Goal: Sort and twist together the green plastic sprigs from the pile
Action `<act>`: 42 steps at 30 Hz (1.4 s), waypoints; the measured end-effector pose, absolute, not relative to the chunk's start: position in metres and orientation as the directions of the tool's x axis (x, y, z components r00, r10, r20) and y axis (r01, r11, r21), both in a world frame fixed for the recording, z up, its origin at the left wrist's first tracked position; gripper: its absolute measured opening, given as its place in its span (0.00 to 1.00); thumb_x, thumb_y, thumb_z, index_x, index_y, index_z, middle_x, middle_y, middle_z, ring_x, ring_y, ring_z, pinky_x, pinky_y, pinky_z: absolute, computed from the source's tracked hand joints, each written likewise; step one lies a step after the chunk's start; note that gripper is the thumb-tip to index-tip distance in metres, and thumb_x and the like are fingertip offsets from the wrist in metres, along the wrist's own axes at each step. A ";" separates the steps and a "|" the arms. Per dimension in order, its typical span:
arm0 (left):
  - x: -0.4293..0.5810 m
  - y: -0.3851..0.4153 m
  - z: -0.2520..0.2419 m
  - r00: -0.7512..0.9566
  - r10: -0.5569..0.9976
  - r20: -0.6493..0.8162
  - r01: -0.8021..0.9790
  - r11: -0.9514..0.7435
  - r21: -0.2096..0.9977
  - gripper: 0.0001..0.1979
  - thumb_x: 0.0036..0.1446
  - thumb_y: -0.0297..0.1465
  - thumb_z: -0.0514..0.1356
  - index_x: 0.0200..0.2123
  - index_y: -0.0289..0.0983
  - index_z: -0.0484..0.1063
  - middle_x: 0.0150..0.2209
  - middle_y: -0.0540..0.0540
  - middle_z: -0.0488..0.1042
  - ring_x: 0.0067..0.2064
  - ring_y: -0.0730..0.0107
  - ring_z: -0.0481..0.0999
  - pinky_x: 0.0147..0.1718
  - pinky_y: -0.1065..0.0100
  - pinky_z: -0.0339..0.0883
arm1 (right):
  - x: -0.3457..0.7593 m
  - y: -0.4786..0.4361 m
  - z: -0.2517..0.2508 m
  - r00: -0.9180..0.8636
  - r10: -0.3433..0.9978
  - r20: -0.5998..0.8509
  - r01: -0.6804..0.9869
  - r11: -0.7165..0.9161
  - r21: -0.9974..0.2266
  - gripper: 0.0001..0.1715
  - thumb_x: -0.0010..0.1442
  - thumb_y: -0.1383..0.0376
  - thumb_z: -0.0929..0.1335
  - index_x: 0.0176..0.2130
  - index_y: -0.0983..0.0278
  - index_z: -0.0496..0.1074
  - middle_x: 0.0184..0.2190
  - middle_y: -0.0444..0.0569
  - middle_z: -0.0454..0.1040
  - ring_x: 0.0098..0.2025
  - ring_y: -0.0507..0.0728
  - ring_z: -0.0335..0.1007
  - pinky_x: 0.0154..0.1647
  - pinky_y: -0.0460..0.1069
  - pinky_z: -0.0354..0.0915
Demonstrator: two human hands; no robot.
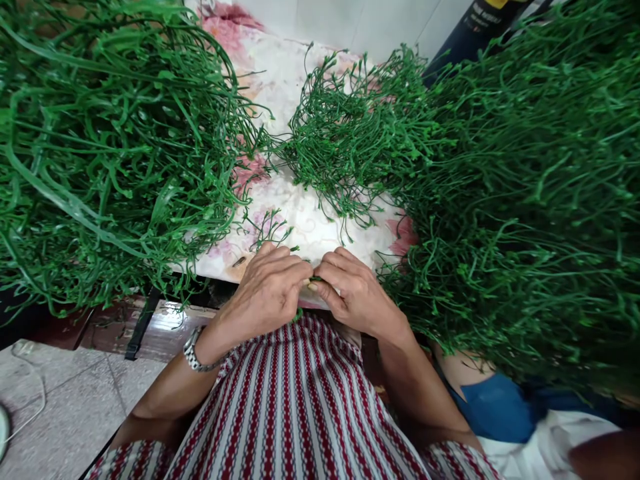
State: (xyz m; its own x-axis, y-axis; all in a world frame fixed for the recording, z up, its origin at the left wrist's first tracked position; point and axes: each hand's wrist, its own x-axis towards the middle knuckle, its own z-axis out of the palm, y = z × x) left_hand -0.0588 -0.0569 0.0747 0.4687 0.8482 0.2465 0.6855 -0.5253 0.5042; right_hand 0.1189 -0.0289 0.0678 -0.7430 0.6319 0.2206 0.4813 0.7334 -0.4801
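My left hand [273,283] and my right hand [353,287] meet at the table's near edge, thumbs and fingers pinched together. A little green shows between their fingertips, apparently part of an artificial plant sprig [270,230] whose thin stems and small buds stick out beyond my left hand. My fingers hide most of what they grip. Another bit of green pokes out below my left palm. Beyond my hands lies a loose bunch of green plastic sprigs [360,133] on a flowered tablecloth [305,217].
A big heap of green plastic sprigs [115,147] covers the left side, overhanging the edge. An even larger heap [540,200] fills the right. A dark cylinder [473,30] leans by the pale wall. At lower right are another person's blue garment [497,407] and white cloth.
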 end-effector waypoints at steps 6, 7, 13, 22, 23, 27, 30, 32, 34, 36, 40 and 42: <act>-0.059 -0.057 0.076 0.519 0.837 0.172 0.707 -0.534 0.463 0.10 0.53 0.21 0.48 0.23 0.37 0.61 0.23 0.48 0.65 0.30 0.66 0.62 0.35 0.63 0.54 | 0.120 -0.029 0.073 -0.775 0.590 0.226 0.463 0.774 -0.432 0.14 0.60 0.69 0.59 0.23 0.64 0.63 0.22 0.45 0.60 0.28 0.53 0.52 0.32 0.50 0.56; -0.060 -0.056 0.077 0.551 0.816 0.178 0.657 -0.555 0.510 0.10 0.54 0.21 0.48 0.22 0.37 0.60 0.22 0.49 0.64 0.29 0.68 0.61 0.34 0.64 0.54 | 0.122 -0.028 0.074 -0.795 0.558 0.236 0.404 0.779 -0.480 0.15 0.61 0.68 0.59 0.23 0.64 0.63 0.22 0.45 0.59 0.27 0.52 0.53 0.32 0.49 0.56; -0.070 -0.049 0.077 0.688 0.642 0.339 0.160 -0.589 0.792 0.11 0.57 0.25 0.49 0.23 0.36 0.63 0.20 0.50 0.66 0.27 0.72 0.63 0.33 0.66 0.55 | 0.122 -0.016 0.067 -0.873 0.331 0.358 -0.130 0.549 -0.825 0.17 0.62 0.62 0.61 0.25 0.66 0.66 0.20 0.44 0.63 0.27 0.51 0.59 0.33 0.48 0.59; -0.069 -0.048 0.075 0.525 0.776 0.349 0.255 -0.535 0.806 0.10 0.56 0.24 0.52 0.23 0.34 0.65 0.19 0.51 0.65 0.25 0.73 0.61 0.31 0.66 0.53 | 0.118 -0.029 0.066 -0.688 0.608 0.397 0.265 0.719 -0.643 0.15 0.60 0.65 0.62 0.24 0.66 0.68 0.20 0.45 0.61 0.26 0.51 0.54 0.31 0.50 0.53; -0.067 -0.049 0.074 0.497 0.797 0.343 0.299 -0.528 0.795 0.10 0.56 0.24 0.52 0.22 0.34 0.65 0.19 0.50 0.65 0.25 0.74 0.61 0.31 0.66 0.53 | 0.119 -0.031 0.068 -0.667 0.626 0.404 0.382 0.752 -0.536 0.14 0.59 0.66 0.62 0.23 0.66 0.68 0.20 0.45 0.60 0.27 0.51 0.52 0.31 0.50 0.51; -0.063 -0.050 0.072 0.469 0.828 0.309 0.355 -0.497 0.792 0.12 0.57 0.25 0.51 0.22 0.34 0.64 0.20 0.50 0.66 0.25 0.74 0.60 0.31 0.66 0.54 | 0.120 -0.035 0.071 -0.645 0.631 0.431 0.588 0.770 -0.248 0.08 0.53 0.70 0.64 0.24 0.64 0.68 0.22 0.46 0.62 0.30 0.54 0.52 0.33 0.52 0.48; -0.063 -0.049 0.072 0.453 0.833 0.318 0.329 -0.488 0.809 0.11 0.57 0.25 0.51 0.22 0.34 0.65 0.19 0.51 0.65 0.25 0.74 0.60 0.32 0.66 0.54 | 0.119 -0.036 0.070 -0.607 0.647 0.461 0.613 0.751 -0.248 0.08 0.52 0.70 0.63 0.23 0.64 0.68 0.21 0.46 0.63 0.29 0.54 0.53 0.32 0.52 0.49; -0.063 -0.049 0.073 0.448 0.827 0.340 0.261 -0.485 0.834 0.09 0.57 0.25 0.52 0.24 0.34 0.66 0.20 0.51 0.65 0.25 0.74 0.61 0.31 0.67 0.55 | 0.118 -0.037 0.069 -0.582 0.658 0.478 0.565 0.750 -0.344 0.10 0.54 0.69 0.63 0.23 0.65 0.68 0.21 0.46 0.62 0.28 0.53 0.53 0.32 0.51 0.50; -0.063 -0.049 0.073 0.441 0.824 0.356 0.196 -0.476 0.857 0.08 0.56 0.25 0.53 0.25 0.34 0.67 0.20 0.51 0.66 0.25 0.75 0.61 0.30 0.68 0.55 | 0.116 -0.039 0.069 -0.542 0.674 0.503 0.521 0.738 -0.428 0.11 0.56 0.68 0.62 0.24 0.66 0.68 0.21 0.46 0.62 0.27 0.52 0.53 0.31 0.51 0.51; -0.063 -0.050 0.072 0.433 0.826 0.361 0.144 -0.459 0.877 0.07 0.56 0.25 0.54 0.26 0.34 0.68 0.20 0.51 0.66 0.25 0.75 0.61 0.30 0.68 0.55 | 0.115 -0.042 0.068 -0.501 0.689 0.524 0.500 0.724 -0.474 0.12 0.57 0.67 0.62 0.24 0.66 0.68 0.21 0.45 0.63 0.27 0.52 0.54 0.31 0.51 0.51; -0.065 -0.052 0.070 0.426 0.826 0.369 0.043 -0.426 0.904 0.07 0.55 0.25 0.56 0.26 0.35 0.68 0.19 0.52 0.66 0.25 0.75 0.62 0.30 0.68 0.57 | 0.113 -0.046 0.067 -0.476 0.686 0.550 0.484 0.727 -0.487 0.11 0.57 0.67 0.62 0.26 0.65 0.69 0.21 0.45 0.64 0.27 0.52 0.56 0.32 0.51 0.52; -0.066 -0.052 0.070 0.429 0.834 0.346 0.038 -0.399 0.916 0.07 0.56 0.26 0.56 0.26 0.35 0.68 0.20 0.52 0.66 0.25 0.75 0.62 0.31 0.68 0.57 | 0.114 -0.045 0.068 -0.494 0.661 0.564 0.516 0.746 -0.422 0.09 0.57 0.68 0.63 0.27 0.65 0.69 0.21 0.45 0.65 0.28 0.52 0.56 0.33 0.52 0.52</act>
State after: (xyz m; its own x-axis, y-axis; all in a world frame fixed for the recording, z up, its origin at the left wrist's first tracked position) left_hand -0.0664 -0.0519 0.0700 0.4293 0.8344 0.3455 0.0385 -0.3992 0.9161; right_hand 0.1140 -0.0453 0.0680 -0.4941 0.6613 0.5644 0.5162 0.7455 -0.4216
